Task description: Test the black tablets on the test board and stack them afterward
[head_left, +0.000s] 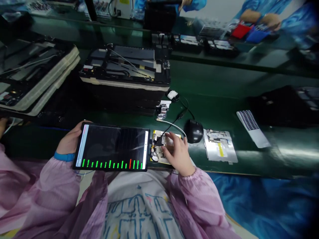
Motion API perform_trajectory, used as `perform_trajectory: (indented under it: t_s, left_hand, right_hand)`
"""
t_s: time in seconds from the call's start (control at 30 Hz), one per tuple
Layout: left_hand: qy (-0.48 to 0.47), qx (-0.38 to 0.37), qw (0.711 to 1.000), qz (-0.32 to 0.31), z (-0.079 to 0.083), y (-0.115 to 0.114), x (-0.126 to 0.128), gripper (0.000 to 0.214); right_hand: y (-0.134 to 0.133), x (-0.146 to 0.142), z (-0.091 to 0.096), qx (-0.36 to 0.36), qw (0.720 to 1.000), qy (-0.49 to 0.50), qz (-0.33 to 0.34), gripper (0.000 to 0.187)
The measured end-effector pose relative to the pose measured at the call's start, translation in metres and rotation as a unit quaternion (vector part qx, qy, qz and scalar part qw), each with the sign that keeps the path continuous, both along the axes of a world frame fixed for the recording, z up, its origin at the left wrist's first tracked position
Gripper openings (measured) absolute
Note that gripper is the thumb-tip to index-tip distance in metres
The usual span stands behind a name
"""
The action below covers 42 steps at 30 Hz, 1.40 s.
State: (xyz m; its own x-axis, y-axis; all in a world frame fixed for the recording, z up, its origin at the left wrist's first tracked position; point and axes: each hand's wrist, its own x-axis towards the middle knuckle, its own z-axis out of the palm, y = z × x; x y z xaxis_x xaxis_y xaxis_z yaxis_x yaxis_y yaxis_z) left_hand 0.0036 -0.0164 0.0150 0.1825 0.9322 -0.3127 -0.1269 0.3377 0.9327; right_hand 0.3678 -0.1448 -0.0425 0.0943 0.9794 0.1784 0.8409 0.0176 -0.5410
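Note:
My left hand (pixel 69 141) grips the left edge of a black tablet (pixel 112 147), which stands tilted and shows a row of green bars and one red bar. To its right lies a small circuit assembly with gold-yellow tape (pixel 159 146). My right hand (pixel 178 152) sits over that assembly, its fingers curled near a black cable plug (pixel 159 141). A thin white cable (pixel 171 124) arcs past my right fingertips. Part of the assembly is hidden under my right hand.
A black computer mouse (pixel 193 131) sits just beyond my right hand, beside a silver metal plate with a yellow strip (pixel 219 146). Stacked tablet frames (pixel 124 66) stand behind on the green bench. A co-worker's hands (pixel 269 21) work at the far bench near red and blue items.

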Motion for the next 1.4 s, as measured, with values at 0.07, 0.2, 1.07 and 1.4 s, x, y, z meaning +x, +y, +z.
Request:
perform_trajectory:
  t_s: [0.07,0.2,1.07,1.4]
  left_hand:
    - [-0.005,-0.002,1.0,0.008,0.0,-0.001,0.0,0.044]
    - [-0.011,0.006,1.0,0.017,-0.001,-0.002,0.0,0.042]
    - [0.005,0.01,1.0,0.002,0.005,-0.001,0.002,0.043]
    - [0.001,0.007,1.0,0.002,0.005,-0.002,-0.001,0.04]
  right_hand:
    - [-0.001,0.001,0.001,0.013,1.0,-0.016,0.021,0.047]
    - [0.001,0.0,0.009,0.037,0.991,-0.03,0.123,0.018]
    - [0.036,-0.001,0.023,-0.06,0.97,-0.062,0.227,0.021]
    - [0.066,-0.006,0.048,-0.181,0.919,-0.147,0.317,0.018]
